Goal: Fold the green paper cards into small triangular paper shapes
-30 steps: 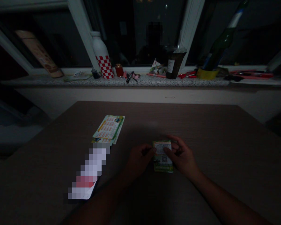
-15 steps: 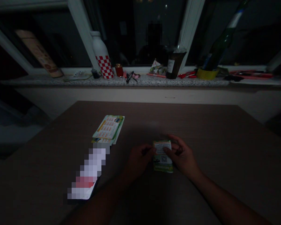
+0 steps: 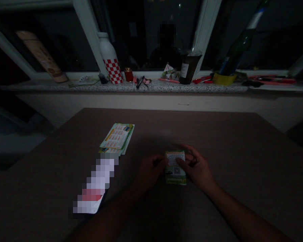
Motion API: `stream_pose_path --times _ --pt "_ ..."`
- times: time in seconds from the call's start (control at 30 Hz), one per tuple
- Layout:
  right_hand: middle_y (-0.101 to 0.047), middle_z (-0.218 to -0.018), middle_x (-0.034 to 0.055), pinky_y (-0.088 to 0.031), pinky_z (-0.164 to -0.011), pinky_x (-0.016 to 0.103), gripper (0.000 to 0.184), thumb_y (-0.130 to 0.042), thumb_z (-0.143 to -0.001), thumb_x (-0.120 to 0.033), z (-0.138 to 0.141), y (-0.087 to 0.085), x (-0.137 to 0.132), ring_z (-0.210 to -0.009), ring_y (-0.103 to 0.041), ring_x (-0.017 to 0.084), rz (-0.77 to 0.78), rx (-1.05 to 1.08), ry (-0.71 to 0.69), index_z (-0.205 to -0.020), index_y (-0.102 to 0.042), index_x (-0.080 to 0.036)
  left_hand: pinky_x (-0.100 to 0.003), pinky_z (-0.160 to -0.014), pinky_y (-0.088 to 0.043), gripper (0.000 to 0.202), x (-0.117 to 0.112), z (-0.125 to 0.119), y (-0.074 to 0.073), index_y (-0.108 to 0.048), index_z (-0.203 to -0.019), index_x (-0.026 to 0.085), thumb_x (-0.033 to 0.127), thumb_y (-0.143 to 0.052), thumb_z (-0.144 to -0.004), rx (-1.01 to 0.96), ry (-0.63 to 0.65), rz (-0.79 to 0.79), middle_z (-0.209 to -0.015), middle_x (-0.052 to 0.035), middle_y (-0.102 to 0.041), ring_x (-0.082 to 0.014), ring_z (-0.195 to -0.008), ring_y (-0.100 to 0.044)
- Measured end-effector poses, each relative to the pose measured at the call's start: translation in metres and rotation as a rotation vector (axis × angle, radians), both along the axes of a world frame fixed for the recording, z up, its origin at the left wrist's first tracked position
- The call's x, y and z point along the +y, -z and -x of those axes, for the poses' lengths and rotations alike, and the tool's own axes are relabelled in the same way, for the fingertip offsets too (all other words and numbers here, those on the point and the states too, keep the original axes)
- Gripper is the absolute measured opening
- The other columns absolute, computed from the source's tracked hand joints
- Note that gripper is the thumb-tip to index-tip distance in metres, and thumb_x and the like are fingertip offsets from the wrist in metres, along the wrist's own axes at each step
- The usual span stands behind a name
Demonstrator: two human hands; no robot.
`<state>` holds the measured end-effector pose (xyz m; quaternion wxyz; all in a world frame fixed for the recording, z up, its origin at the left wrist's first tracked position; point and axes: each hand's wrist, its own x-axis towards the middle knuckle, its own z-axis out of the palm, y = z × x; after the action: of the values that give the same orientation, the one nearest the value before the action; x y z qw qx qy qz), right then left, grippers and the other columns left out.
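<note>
Dark table (image 3: 229, 144), leaflet (image 3: 175, 168) with QR code (image 3: 177, 170)

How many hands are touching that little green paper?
2: the left hand at the left edge of the paper, the right hand at its right edge.

A leaflet (image 3: 176, 178) sits between the left fingers (image 3: 162, 164) and right fingers (image 3: 182, 164). Left of them on the tabletop (image 3: 229, 141) lie a leaflet stack (image 3: 117, 136) and, nearer, a blurred object (image 3: 98, 183). Beyond the fingers, a cup (image 3: 191, 69) stands on the windowsill (image 3: 166, 88).
</note>
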<state>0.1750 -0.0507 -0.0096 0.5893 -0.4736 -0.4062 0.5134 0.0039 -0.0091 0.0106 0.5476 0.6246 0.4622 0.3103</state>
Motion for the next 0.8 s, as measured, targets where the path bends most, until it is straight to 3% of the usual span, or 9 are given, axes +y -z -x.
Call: stream_pose_path --times 0.4,0.8 --pt "-0.076 -0.090 0.0042 -0.059 -0.066 0.036 0.053 -0.075 -0.075 -0.036 -0.0008 0.0026 -0.0001 -0.070 -0.073 0.020 -0.014 0.029 -0.017 -0.119 -0.050 -0.026 -0.023 -0.055 -0.041 0.026 0.0012 0.0003 0.0031 -0.069 -0.077 0.016 0.040 -0.060 -0.081 0.014 0.001 -0.032 -0.067 -0.0008 -0.067 -0.0143 -0.061 -0.058" --pt "-0.076 -0.088 0.0028 -0.060 -0.063 0.031 0.051 -0.076 -0.074 -0.032 0.0001 -0.0002 0.0006 -0.065 -0.072 0.017 -0.005 0.046 -0.012 -0.117 -0.050 -0.025 -0.022 -0.054 -0.038 0.026 0.0006 -0.0003 0.0033 -0.068 -0.076 0.015 0.039 -0.059 -0.083 0.009 0.006 -0.017 -0.064 0.0004 -0.063 -0.0121 -0.057 -0.054"
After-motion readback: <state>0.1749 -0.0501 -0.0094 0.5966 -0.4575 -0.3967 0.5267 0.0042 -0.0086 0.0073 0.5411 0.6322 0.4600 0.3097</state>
